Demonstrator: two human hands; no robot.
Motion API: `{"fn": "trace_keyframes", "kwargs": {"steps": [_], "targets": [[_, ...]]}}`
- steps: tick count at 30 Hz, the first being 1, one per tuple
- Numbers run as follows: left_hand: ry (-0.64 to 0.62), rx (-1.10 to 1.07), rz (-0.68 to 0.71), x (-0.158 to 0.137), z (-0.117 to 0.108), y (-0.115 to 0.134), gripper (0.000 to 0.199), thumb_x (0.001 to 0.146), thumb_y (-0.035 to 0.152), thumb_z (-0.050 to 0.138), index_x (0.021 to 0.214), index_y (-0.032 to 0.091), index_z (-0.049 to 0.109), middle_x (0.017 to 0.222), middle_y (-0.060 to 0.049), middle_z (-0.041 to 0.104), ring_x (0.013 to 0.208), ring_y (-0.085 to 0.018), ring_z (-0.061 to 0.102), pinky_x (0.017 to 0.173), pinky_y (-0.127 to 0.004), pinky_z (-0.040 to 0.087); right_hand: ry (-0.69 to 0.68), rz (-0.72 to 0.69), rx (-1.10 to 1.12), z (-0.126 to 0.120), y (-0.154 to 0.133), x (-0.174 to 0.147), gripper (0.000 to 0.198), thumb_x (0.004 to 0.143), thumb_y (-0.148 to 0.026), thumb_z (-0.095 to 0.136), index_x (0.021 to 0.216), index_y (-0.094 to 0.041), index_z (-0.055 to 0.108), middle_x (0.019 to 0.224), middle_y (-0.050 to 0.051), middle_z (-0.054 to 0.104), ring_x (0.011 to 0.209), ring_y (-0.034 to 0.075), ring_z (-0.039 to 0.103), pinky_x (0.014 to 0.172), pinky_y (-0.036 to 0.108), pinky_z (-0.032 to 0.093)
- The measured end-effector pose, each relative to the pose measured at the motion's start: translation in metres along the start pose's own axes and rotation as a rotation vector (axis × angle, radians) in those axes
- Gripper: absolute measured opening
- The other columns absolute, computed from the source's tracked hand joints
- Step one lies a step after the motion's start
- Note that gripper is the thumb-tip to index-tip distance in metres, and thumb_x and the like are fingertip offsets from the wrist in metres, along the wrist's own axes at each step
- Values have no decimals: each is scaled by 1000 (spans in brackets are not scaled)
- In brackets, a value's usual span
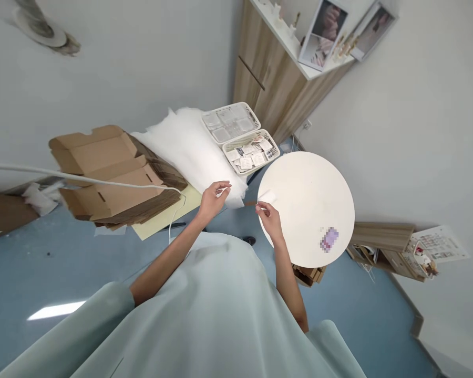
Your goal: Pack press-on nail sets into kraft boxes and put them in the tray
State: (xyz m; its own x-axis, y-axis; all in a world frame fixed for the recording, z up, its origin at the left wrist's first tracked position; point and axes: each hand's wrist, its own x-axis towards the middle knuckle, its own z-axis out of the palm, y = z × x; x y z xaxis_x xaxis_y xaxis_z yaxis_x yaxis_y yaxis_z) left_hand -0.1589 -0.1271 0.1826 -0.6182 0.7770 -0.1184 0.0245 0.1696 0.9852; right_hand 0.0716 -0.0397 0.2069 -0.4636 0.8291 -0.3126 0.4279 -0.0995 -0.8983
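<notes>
My left hand (213, 202) is just above the near edge of a pile of white foam sheets (181, 144). Its fingers stretch forward with a gap to the thumb, and nothing shows between them. My right hand (271, 220) hovers over the left rim of a round white table (311, 194). Thumb and fingers there are pinched at a small white slip (267, 197), whose exact kind I cannot make out. Beyond the foam are two white plastic baskets: one with clear packets (230, 123), the other with small labelled cards or packets (251, 156).
Flattened brown cardboard boxes (110, 173) are stacked left of the foam, with a white cable (82, 175) running across them. A blurred purple item (329, 239) lies on the round table. Behind stands a wooden cabinet (276, 73) with framed pictures; a low wooden shelf (382, 236) is at right.
</notes>
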Motion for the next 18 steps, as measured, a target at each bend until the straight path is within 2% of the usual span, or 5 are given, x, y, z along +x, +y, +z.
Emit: {"fn": "trace_keyframes", "kwargs": {"steps": [5, 8, 11, 14, 18], "targets": [[170, 111, -8, 0, -79, -16, 24, 98, 34, 61, 115, 23, 73, 140, -13, 76, 133, -28, 70, 121, -49, 53, -109, -49, -68, 67, -35, 20, 49, 97, -58, 69, 128, -21, 76, 127, 12, 82, 106, 27, 81, 97, 40, 64], [265, 285, 2, -5, -126, -25, 25, 97, 28, 61, 120, 24, 71, 143, -12, 72, 138, -30, 66, 123, -51, 50, -183, -84, -126, 108, -54, 31, 46, 99, -56, 68, 128, -22, 76, 127, 11, 82, 107, 26, 82, 97, 39, 64], [289, 495, -63, -12, -165, -38, 31, 94, 24, 64, 124, 23, 70, 140, -14, 72, 136, -36, 64, 121, -55, 50, -277, -119, -176, 146, -74, 41, 43, 100, -53, 68, 129, -23, 76, 128, 10, 81, 106, 24, 81, 98, 37, 64], [228, 685, -176, -17, -190, -54, 36, 92, 26, 66, 127, 18, 70, 134, -21, 71, 131, -43, 62, 116, -60, 49, -364, -152, -210, 177, -91, 49, 40, 101, -50, 68, 128, -23, 77, 128, 9, 80, 106, 22, 80, 98, 35, 63], [144, 794, -222, -21, -201, -71, 33, 95, 23, 60, 124, 14, 72, 128, -26, 71, 130, -47, 60, 112, -63, 49, -427, -205, -262, 203, -106, 58, 37, 102, -47, 68, 128, -23, 78, 124, 8, 81, 102, 20, 78, 98, 34, 63]]}}
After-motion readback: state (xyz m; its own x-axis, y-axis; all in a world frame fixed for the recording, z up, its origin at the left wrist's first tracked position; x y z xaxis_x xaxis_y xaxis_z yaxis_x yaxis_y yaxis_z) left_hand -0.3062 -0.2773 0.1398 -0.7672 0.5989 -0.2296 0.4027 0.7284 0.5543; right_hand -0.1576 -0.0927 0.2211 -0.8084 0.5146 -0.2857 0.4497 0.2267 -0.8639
